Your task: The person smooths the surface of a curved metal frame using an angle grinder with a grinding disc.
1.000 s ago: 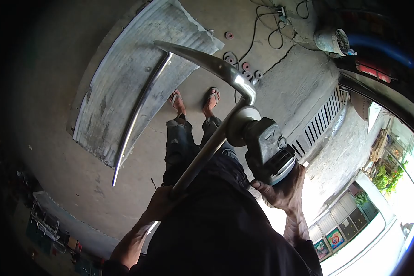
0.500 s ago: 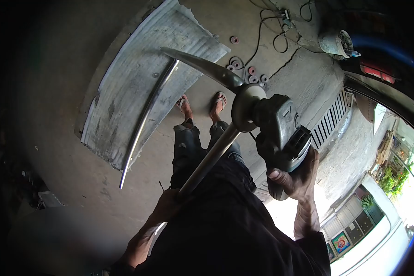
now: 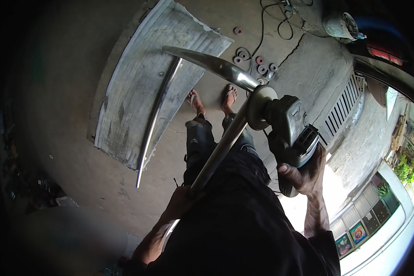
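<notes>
My left hand grips the lower end of a bent, polished steel tube that rises to an elbow and runs on to the upper left. My right hand holds a grey angle grinder. Its pale round disc presses against the tube right at the bend. Below the tube I see my own legs in torn jeans and my feet in sandals on the concrete floor.
A corrugated metal sheet lies on the concrete with a second curved steel tube resting along it. Several loose discs and a black cable lie beyond my feet. A slatted drain grate runs at right.
The grinder has shifted along the elbow of the tube, from the lower side toward the bend's outer side. My view has swung slightly, so the sheet and feet sit further right.
</notes>
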Available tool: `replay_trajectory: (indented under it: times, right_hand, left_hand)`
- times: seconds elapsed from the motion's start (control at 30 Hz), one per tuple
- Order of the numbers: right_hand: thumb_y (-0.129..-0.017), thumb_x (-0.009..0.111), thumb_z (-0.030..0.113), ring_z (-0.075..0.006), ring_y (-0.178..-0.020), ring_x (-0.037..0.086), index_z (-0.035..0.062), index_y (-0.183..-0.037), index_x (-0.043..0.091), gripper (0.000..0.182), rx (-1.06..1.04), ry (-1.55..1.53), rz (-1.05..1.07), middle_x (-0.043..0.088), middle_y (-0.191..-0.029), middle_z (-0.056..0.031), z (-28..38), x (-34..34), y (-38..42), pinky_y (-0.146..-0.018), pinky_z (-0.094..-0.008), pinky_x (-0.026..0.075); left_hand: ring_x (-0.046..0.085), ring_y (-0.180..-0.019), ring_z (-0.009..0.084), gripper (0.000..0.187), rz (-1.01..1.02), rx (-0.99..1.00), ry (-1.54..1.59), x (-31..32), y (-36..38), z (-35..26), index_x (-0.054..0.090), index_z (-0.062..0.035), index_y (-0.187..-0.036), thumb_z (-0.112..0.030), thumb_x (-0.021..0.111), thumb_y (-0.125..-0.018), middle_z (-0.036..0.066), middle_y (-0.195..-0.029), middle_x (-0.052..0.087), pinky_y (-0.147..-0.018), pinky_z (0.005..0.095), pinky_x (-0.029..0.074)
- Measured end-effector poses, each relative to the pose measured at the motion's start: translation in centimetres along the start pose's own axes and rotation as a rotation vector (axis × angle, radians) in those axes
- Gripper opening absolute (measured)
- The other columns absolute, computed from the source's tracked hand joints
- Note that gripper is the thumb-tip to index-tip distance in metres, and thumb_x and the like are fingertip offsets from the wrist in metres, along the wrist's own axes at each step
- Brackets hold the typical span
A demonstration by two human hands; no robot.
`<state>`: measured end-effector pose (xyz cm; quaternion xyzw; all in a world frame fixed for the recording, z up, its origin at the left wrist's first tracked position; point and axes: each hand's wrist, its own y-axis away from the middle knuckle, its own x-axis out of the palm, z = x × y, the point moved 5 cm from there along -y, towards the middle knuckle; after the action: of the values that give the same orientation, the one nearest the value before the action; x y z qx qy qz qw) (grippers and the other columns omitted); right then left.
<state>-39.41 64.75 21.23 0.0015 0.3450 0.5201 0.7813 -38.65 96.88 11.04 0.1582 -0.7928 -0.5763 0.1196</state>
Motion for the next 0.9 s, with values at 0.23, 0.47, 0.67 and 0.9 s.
replay_trajectory:
  times: [0.23,0.47,0.67,0.9]
  right_hand:
    - [-0.062,0.074,0.058,-0.0248,-0.064,0.066,-0.0056,-0.094,0.055,0.074,0.030,0.108,0.099,0.065,-0.071,-0.0124,-2.1,0.7,2.0,-0.061,-0.0324,0.054]
    - [-0.058,0.074,0.062,-0.0279,-0.067,0.066,-0.0054,-0.096,0.054,0.080,0.111,0.283,0.256,0.065,-0.076,-0.0147,0.1,0.0,2.7,-0.065,-0.0359,0.053]
    - [-0.056,0.072,0.066,-0.0279,-0.067,0.066,-0.0072,-0.098,0.052,0.087,0.056,0.224,0.137,0.063,-0.074,-0.0139,-0.5,0.0,2.1,-0.063,-0.0350,0.053]
    - [-0.057,0.073,0.064,-0.0258,-0.062,0.065,-0.0082,-0.093,0.053,0.083,-0.198,0.350,0.010,0.063,-0.068,-0.0119,1.1,0.6,-0.4,-0.060,-0.0331,0.053]
  left_hand:
    - [0.044,-0.046,0.0068,0.031,-0.009,0.036,0.009,0.4,-0.6,1.1,0.060,-0.0017,-0.067,-0.029,0.071,-0.077,0.000,-0.050,0.048,-0.044,0.0274,0.035]
    - [0.047,-0.046,0.0085,0.031,-0.016,0.044,0.059,0.5,-0.3,0.5,0.061,-0.0011,-0.069,-0.029,0.071,-0.076,0.002,-0.051,0.050,-0.045,0.0281,0.037]
    - [0.051,-0.051,0.0107,0.031,-0.027,0.052,0.073,0.6,-0.5,0.7,0.063,0.0007,-0.074,-0.029,0.071,-0.076,0.005,-0.055,0.054,-0.050,0.0293,0.040]
    - [0.051,-0.052,0.0102,0.030,0.035,-0.001,0.044,0.1,0.2,-1.0,0.065,-0.0002,-0.078,-0.029,0.070,-0.077,0.005,-0.057,0.056,-0.052,0.0287,0.041]
